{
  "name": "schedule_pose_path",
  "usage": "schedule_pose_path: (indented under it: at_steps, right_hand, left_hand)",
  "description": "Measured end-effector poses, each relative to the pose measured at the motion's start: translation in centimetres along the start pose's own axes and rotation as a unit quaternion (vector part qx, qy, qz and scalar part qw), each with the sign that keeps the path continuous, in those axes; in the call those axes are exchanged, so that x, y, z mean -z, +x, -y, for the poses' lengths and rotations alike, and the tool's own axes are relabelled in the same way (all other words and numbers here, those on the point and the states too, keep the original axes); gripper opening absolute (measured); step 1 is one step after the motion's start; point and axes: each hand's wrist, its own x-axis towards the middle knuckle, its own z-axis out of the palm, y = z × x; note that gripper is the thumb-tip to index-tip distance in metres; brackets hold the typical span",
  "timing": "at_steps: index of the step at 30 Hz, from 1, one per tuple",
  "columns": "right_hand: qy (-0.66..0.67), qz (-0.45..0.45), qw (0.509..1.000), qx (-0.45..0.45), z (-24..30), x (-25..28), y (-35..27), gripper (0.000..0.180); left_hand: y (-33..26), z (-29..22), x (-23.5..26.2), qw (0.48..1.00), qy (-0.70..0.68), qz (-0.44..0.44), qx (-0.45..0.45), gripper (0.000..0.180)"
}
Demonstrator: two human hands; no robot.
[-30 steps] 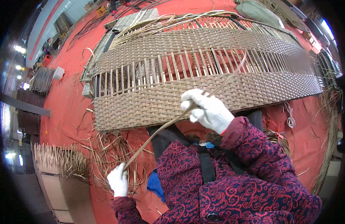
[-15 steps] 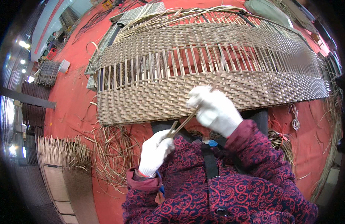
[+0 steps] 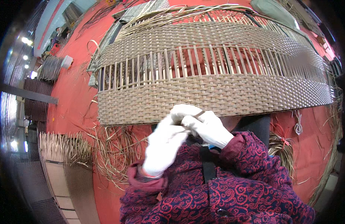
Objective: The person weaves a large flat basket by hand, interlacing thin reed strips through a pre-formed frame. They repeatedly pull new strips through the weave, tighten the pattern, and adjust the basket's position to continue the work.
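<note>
Basically, the long tan woven wicker panel with an open band of bare upright ribs (image 3: 217, 86) lay flat on the red floor (image 3: 71, 100), its near edge just ahead of both hands. Loose straw-coloured wicker strands (image 3: 112, 153) were scattered on the floor to the left, beside a stack of woven panels (image 3: 60, 175).

Left hand in a white glove (image 3: 163, 145) and right hand in a white glove (image 3: 208, 128) met and touched at the panel's near edge. Both sets of fingers were clenched on a thin brown wicker strand (image 3: 198, 114); only a short end showed between the gloves, the rest was hidden.

Judgement on doing it well: keep tension even on the strand, grip close to the weave so it doesn't kink, feed it flat and in line with the existing rows. Pull square to the edge; a skewed pull would likely open a gap in the weave.
</note>
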Motion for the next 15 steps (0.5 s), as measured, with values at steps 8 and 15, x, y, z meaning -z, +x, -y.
schedule_pose_path:
  at_steps: [8,15]
  right_hand:
    - [0.304,0.016,0.947,-0.102,-0.4,2.9,-0.6,0.035]
    - [0.176,0.023,0.982,-0.065,0.5,2.7,-0.3,0.032]
  left_hand:
    - [0.9,0.6,-2.9,0.956,-0.165,0.052,0.238,0.015]
    - [1.3,1.2,-3.5,0.965,-0.133,0.039,0.224,0.019]
